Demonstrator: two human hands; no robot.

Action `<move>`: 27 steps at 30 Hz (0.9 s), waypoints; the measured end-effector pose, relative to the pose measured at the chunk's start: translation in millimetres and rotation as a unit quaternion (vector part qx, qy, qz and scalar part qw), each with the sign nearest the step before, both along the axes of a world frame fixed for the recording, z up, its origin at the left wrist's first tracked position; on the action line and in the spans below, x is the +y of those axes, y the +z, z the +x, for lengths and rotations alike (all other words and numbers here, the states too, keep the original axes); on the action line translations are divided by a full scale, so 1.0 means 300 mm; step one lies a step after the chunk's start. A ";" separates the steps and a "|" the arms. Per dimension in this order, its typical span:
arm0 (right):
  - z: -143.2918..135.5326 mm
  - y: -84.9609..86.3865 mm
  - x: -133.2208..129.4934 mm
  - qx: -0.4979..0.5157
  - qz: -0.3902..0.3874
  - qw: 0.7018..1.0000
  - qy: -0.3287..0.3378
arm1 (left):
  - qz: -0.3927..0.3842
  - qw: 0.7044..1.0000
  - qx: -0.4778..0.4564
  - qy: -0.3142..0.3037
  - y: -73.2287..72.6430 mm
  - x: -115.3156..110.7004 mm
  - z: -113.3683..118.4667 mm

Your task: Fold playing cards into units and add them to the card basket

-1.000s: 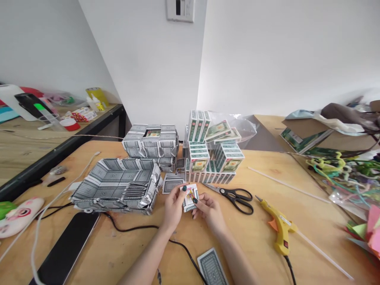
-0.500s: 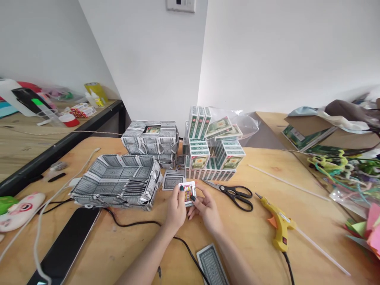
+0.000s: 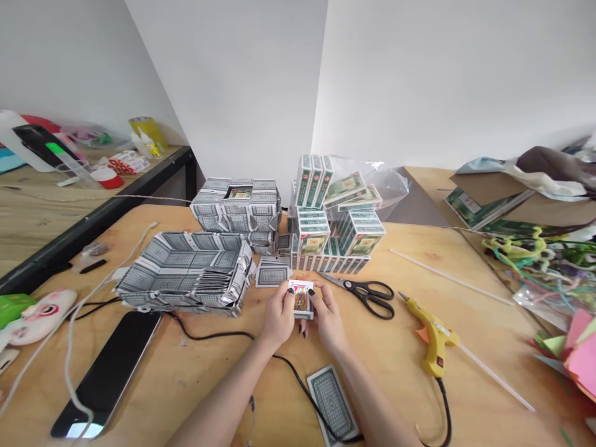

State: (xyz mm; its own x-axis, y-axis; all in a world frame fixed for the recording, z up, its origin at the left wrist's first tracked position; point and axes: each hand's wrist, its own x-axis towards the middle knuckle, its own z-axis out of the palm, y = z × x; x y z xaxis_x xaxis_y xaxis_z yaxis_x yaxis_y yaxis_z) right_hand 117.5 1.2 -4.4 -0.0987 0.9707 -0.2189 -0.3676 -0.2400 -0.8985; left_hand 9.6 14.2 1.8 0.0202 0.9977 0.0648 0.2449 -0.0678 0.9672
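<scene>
Between my two hands is a playing card, a red face card with its picture side up and its lower edge folded over. My left hand pinches its left side, thumb on top. My right hand grips the right side, the thumb at the upper right corner and other fingers underneath. Just beyond lies a small pile of face-down cards. To the left stands an open tray built of folded cards, with a row of folded cards packed in its right part. Another face-down card lies near my right forearm.
Black scissors and a yellow glue gun with its cord lie at the right. Stacked card boxes stand behind, beside a lidded card-built box. A phone and cables lie at the left.
The card has turned a little and its lower edge now shows a fold. My right thumb has moved up from the card's lower right to its upper right corner. The view has shifted slightly.
</scene>
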 end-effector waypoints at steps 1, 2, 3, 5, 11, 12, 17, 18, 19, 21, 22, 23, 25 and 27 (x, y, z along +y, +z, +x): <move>0.002 0.000 0.000 -0.003 0.000 1.000 -0.002 | 0.004 1.000 -0.001 0.001 0.001 -0.003 0.001; 0.003 0.000 0.000 -0.006 0.000 1.000 -0.004 | 0.009 1.000 -0.004 0.002 0.001 -0.005 0.002; 0.004 -0.001 0.000 -0.009 -0.002 1.000 -0.007 | 0.012 1.000 -0.010 0.002 0.000 -0.007 0.003; 0.005 -0.001 0.000 -0.013 -0.008 1.000 -0.012 | 0.005 0.999 -0.032 -0.001 -0.003 -0.008 0.004; 0.003 -0.005 -0.002 0.005 -0.007 1.000 -0.003 | -0.038 0.994 -0.098 -0.018 -0.015 -0.001 0.003; 0.003 -0.004 -0.002 0.004 -0.008 1.000 -0.001 | -0.039 0.994 -0.097 -0.015 -0.015 -0.001 0.002; 0.006 -0.002 0.000 -0.002 -0.012 1.000 -0.008 | -0.045 0.994 -0.100 -0.011 -0.012 -0.002 0.003; 0.006 -0.002 0.000 0.002 -0.011 1.000 -0.010 | -0.040 0.994 -0.100 -0.012 -0.013 -0.002 0.003; 0.006 -0.002 0.000 0.007 -0.009 1.000 -0.010 | -0.034 0.994 -0.099 -0.012 -0.015 -0.001 0.003; 0.007 -0.001 0.001 0.021 -0.008 1.000 -0.007 | -0.020 0.995 -0.095 -0.009 -0.022 0.000 0.001; 0.007 -0.001 0.001 0.025 -0.009 1.000 -0.006 | -0.017 0.996 -0.093 -0.007 -0.026 0.001 0.000; 0.007 -0.001 0.000 0.027 -0.011 1.000 -0.005 | -0.019 0.996 -0.092 -0.006 -0.030 0.001 -0.002; 0.006 0.000 -0.001 0.027 -0.016 0.999 -0.002 | -0.031 0.995 -0.097 -0.003 -0.034 -0.002 -0.004; 0.005 0.000 -0.002 0.031 -0.024 0.999 0.003 | -0.045 0.993 -0.112 -0.008 -0.032 -0.008 -0.005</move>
